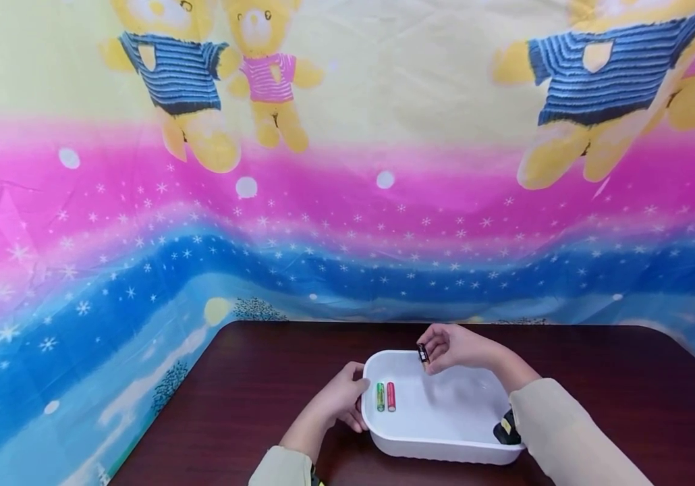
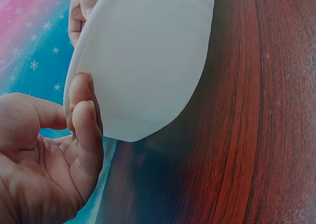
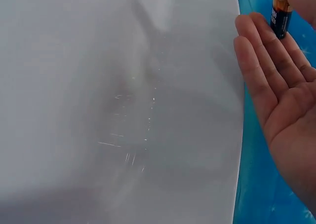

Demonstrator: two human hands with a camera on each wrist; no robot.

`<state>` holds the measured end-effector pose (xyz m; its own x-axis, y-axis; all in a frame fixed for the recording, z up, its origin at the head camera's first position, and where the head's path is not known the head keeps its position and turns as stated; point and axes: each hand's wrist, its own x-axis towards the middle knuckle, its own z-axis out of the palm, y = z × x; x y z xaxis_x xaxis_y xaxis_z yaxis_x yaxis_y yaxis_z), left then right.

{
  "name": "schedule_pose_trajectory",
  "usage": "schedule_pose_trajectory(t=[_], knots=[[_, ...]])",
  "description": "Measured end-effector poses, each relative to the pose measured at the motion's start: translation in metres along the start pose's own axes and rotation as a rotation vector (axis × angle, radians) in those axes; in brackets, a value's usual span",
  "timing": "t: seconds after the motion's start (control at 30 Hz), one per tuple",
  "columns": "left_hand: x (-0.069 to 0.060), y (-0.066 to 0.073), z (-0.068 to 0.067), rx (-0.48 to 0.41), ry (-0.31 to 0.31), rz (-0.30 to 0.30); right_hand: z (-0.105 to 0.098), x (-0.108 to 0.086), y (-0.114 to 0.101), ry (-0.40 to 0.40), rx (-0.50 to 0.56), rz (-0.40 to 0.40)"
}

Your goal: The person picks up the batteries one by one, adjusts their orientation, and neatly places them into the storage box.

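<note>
In an apparent transfer step, the right hand (image 1: 459, 347) pinches 1 black battery (image 1: 423, 354) above the tray (image 1: 445, 424) toward the bench's (image 1: 238, 385) far edge, the left hand (image 1: 343, 397) grips the rim, 2 batteries (image 1: 391, 397) lie inside, and steady lowering or lifting seems needed.
</note>
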<state>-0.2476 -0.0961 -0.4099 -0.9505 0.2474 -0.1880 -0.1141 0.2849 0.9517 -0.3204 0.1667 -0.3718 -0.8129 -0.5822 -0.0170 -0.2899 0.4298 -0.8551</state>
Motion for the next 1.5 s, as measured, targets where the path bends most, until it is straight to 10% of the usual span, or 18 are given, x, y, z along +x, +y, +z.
schedule_pose_trajectory(t=[0.53, 0.97, 1.5], knots=[[0.003, -0.001, 0.001, -0.019, -0.002, -0.004, 0.021, 0.008, 0.001, -0.083, -0.113, -0.032], [0.001, 0.0, 0.002, -0.001, 0.006, -0.012, 0.045, 0.018, -0.006, -0.048, -0.468, 0.011], [0.003, -0.003, 0.0, 0.004, 0.005, -0.008, 0.06, 0.025, 0.0, -0.094, -0.62, 0.031]])
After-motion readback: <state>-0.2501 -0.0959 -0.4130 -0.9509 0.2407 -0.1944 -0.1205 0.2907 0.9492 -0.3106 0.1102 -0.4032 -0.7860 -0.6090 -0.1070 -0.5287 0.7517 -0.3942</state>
